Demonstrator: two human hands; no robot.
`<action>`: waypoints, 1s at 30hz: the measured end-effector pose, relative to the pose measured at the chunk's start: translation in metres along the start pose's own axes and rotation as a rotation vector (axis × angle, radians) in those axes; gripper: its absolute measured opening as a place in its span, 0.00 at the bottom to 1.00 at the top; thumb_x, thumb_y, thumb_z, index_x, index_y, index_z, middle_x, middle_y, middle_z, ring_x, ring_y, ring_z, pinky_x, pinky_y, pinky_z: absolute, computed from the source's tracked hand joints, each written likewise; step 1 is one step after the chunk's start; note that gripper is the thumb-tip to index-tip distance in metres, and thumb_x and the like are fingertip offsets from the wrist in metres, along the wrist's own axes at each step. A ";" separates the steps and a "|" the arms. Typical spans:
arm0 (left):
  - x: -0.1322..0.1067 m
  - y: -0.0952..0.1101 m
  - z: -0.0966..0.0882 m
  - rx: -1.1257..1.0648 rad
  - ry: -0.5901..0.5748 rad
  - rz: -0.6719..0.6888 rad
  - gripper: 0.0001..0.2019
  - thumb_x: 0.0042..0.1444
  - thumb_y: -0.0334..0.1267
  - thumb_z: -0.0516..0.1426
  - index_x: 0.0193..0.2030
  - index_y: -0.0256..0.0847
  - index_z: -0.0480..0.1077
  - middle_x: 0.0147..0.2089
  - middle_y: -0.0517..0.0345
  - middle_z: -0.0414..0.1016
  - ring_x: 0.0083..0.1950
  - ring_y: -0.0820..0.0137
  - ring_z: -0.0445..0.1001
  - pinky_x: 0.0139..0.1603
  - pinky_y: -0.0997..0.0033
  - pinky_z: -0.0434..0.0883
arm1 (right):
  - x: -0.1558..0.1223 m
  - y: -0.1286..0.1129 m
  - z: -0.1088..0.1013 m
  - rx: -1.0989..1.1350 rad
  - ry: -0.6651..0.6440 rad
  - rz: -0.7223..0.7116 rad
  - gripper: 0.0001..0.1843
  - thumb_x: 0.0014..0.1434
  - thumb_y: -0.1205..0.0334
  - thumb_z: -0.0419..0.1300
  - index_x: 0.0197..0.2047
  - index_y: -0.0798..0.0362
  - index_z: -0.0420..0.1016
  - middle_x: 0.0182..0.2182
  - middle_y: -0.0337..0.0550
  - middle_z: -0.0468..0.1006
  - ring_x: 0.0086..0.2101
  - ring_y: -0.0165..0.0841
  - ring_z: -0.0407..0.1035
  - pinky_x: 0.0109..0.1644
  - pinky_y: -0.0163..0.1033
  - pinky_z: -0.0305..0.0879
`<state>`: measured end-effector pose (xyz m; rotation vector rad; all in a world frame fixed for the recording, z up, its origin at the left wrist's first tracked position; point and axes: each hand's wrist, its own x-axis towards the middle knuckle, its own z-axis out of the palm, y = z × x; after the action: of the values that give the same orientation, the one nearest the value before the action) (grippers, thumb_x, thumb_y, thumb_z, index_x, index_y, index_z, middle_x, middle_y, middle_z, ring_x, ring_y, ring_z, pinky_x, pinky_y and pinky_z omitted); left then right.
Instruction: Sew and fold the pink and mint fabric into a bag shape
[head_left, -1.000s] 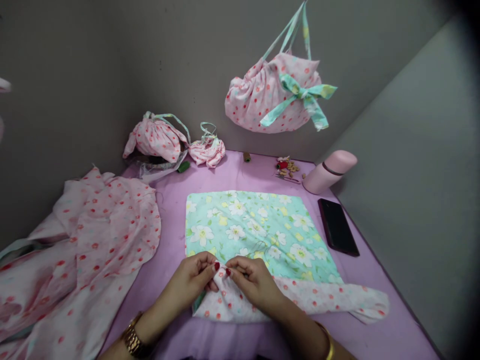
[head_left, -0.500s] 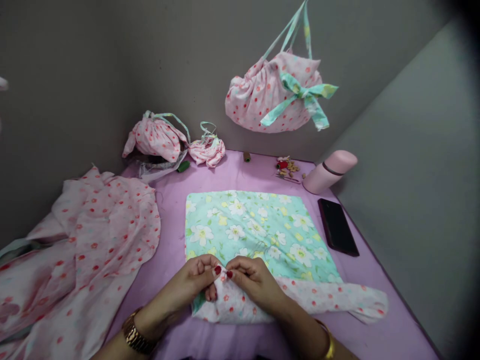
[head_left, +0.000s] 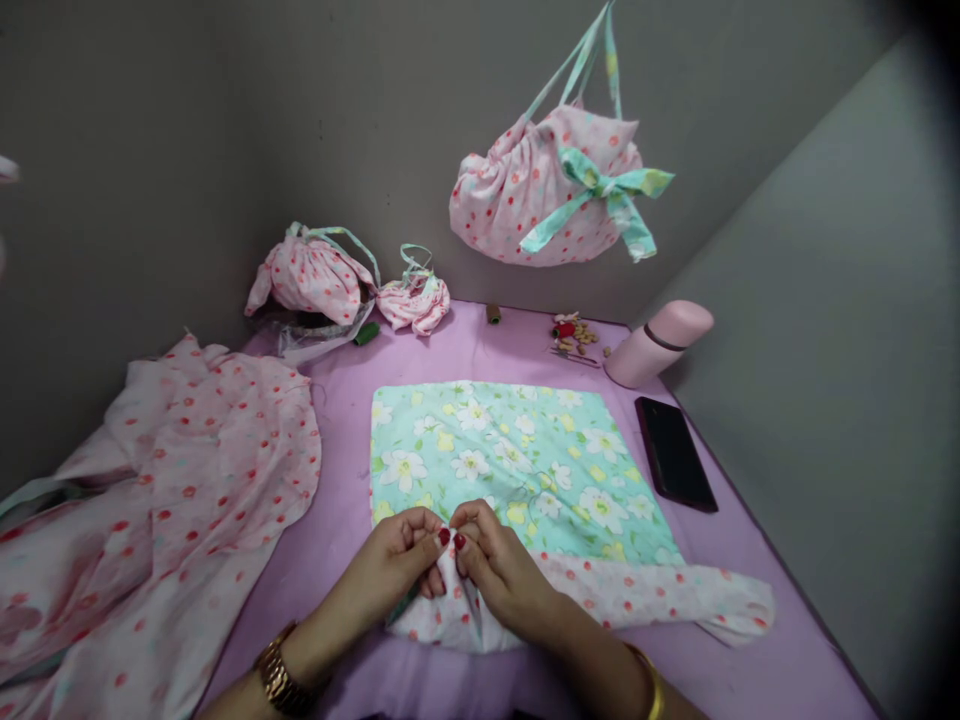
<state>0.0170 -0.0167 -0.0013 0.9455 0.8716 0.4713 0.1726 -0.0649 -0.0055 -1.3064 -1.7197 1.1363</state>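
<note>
Both my hands meet at the near edge of a mint-green floral cloth [head_left: 517, 460] that lies flat. My left hand [head_left: 411, 552] pinches the pink dotted fabric [head_left: 622, 592] along that edge, thumb and forefinger closed. Close against it, my right hand [head_left: 499, 570] pinches the same fabric, thumb tips nearly touching. The fabric is gathered up in a small fold between the fingers and trails off to the right as a strip. Whether a needle is between the fingertips, I cannot make out.
At left lies a large pink dotted cloth [head_left: 202, 470]. Pink pouches [head_left: 319, 275] sit at the back, and a pink bag [head_left: 547, 190] hangs above. A green thread spool [head_left: 367, 333], red spool [head_left: 564, 330], pink bottle [head_left: 660, 345] and black phone [head_left: 676, 453] lie around the purple table [head_left: 345, 440].
My hands have drawn closer together, the left one shifting slightly right. The pink fabric between them is now bunched up more.
</note>
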 end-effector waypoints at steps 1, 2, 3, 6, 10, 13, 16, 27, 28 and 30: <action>0.000 0.000 0.000 0.015 0.001 0.006 0.16 0.47 0.50 0.60 0.28 0.38 0.66 0.16 0.63 0.71 0.15 0.78 0.64 0.19 0.79 0.61 | 0.000 -0.001 0.001 -0.010 -0.002 -0.009 0.06 0.65 0.61 0.42 0.43 0.51 0.56 0.21 0.32 0.63 0.22 0.27 0.59 0.29 0.32 0.55; 0.000 -0.001 0.001 0.026 0.003 0.012 0.16 0.47 0.50 0.59 0.28 0.37 0.65 0.15 0.64 0.71 0.15 0.78 0.64 0.19 0.79 0.61 | 0.000 -0.001 0.002 -0.025 -0.003 -0.018 0.06 0.65 0.61 0.42 0.43 0.51 0.55 0.21 0.32 0.63 0.22 0.27 0.59 0.29 0.32 0.55; 0.000 -0.002 0.001 0.037 0.005 0.017 0.16 0.47 0.50 0.59 0.28 0.37 0.65 0.15 0.64 0.70 0.15 0.78 0.64 0.19 0.79 0.61 | 0.001 -0.001 0.003 -0.047 -0.002 -0.024 0.05 0.64 0.62 0.43 0.43 0.51 0.55 0.22 0.32 0.64 0.22 0.27 0.59 0.28 0.32 0.55; 0.000 -0.007 0.000 0.087 0.017 0.051 0.13 0.50 0.47 0.57 0.29 0.38 0.64 0.15 0.65 0.69 0.15 0.78 0.64 0.20 0.79 0.61 | 0.003 0.001 0.006 -0.149 0.024 -0.025 0.04 0.63 0.63 0.44 0.39 0.50 0.58 0.21 0.33 0.64 0.21 0.27 0.58 0.26 0.31 0.54; -0.001 -0.011 -0.001 0.167 0.017 0.087 0.10 0.53 0.43 0.55 0.28 0.38 0.64 0.16 0.66 0.69 0.17 0.77 0.66 0.21 0.78 0.62 | 0.002 0.003 0.008 -0.266 0.115 -0.129 0.09 0.63 0.63 0.45 0.34 0.50 0.64 0.24 0.37 0.66 0.22 0.28 0.60 0.26 0.33 0.54; -0.001 -0.010 -0.001 0.192 0.022 0.091 0.11 0.54 0.44 0.55 0.28 0.38 0.65 0.16 0.66 0.68 0.17 0.77 0.65 0.21 0.78 0.61 | -0.001 0.001 0.009 -0.136 0.288 -0.181 0.09 0.61 0.59 0.49 0.31 0.49 0.66 0.29 0.42 0.69 0.24 0.29 0.63 0.24 0.34 0.56; -0.001 -0.008 -0.001 0.200 0.040 0.081 0.13 0.53 0.46 0.55 0.28 0.37 0.65 0.16 0.66 0.68 0.17 0.77 0.65 0.21 0.78 0.61 | 0.001 -0.003 0.006 0.149 0.368 -0.120 0.10 0.63 0.56 0.47 0.32 0.49 0.63 0.26 0.39 0.69 0.20 0.27 0.64 0.22 0.33 0.58; 0.000 -0.003 -0.011 0.112 0.074 0.024 0.19 0.45 0.54 0.59 0.28 0.37 0.66 0.14 0.67 0.66 0.15 0.79 0.64 0.18 0.80 0.61 | 0.007 0.024 -0.082 0.924 1.136 0.058 0.14 0.47 0.64 0.64 0.32 0.51 0.61 0.18 0.26 0.60 0.15 0.18 0.53 0.17 0.22 0.50; 0.000 -0.003 -0.012 0.111 0.079 0.024 0.19 0.45 0.54 0.59 0.27 0.37 0.66 0.14 0.67 0.67 0.15 0.79 0.65 0.18 0.80 0.61 | 0.004 0.028 -0.087 0.890 1.223 0.037 0.13 0.47 0.65 0.63 0.31 0.51 0.61 0.18 0.26 0.61 0.16 0.19 0.55 0.18 0.23 0.53; 0.000 -0.003 -0.013 0.119 0.085 0.026 0.20 0.45 0.54 0.59 0.28 0.36 0.66 0.15 0.66 0.67 0.15 0.79 0.65 0.19 0.80 0.62 | 0.000 0.035 -0.094 0.839 1.347 -0.002 0.11 0.49 0.66 0.61 0.31 0.51 0.61 0.19 0.27 0.63 0.20 0.21 0.62 0.25 0.25 0.62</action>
<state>0.0065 -0.0118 -0.0073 1.0524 0.9739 0.4887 0.2694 -0.0387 -0.0021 -1.0332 -0.1951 0.5343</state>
